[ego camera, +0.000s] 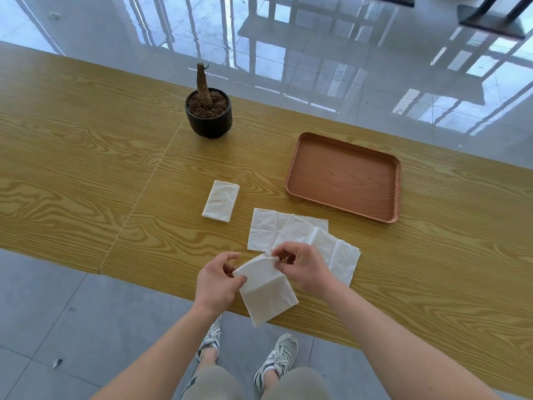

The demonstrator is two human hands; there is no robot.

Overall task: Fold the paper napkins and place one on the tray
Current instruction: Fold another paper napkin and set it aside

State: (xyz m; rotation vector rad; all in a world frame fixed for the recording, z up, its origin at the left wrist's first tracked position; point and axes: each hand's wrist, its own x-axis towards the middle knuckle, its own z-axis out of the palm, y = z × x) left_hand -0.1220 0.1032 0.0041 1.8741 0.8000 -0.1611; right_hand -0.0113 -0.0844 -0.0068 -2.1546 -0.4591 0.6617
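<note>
Napkins are what we are working through, and we place everything by the tray (292,180), which sits bare toward the far right of the wooden table (72,145). Well to the tray's left and a little farther back stands a small dark pot (209,118) with a bare stump in it. Nearer us, left of the tray and apart from it, lies one folded napkin (220,201), a neat narrow rectangle. Just in front of the tray's near left corner a few unfolded napkins (264,229) lie overlapping and fanned out. The napkin in hand (266,293) is held up over the table's near edge, well in front of the tray and to its left. To do this fold well, we judge that we should bring the corners together squarely, line up the edges before pressing, then run a finger along the crease on the table, since thin paper will skew or tear if tugged. Our left hand (216,281) is loosely curled, thumb and fingers pinching the napkin's left edge. Our right hand (304,269) pinches the upper corner between thumb and forefinger, the other fingers bent and slightly apart. Neither hand touches the table. Nothing lies on the tray yet, so placing a napkin there remains to be done.
</note>
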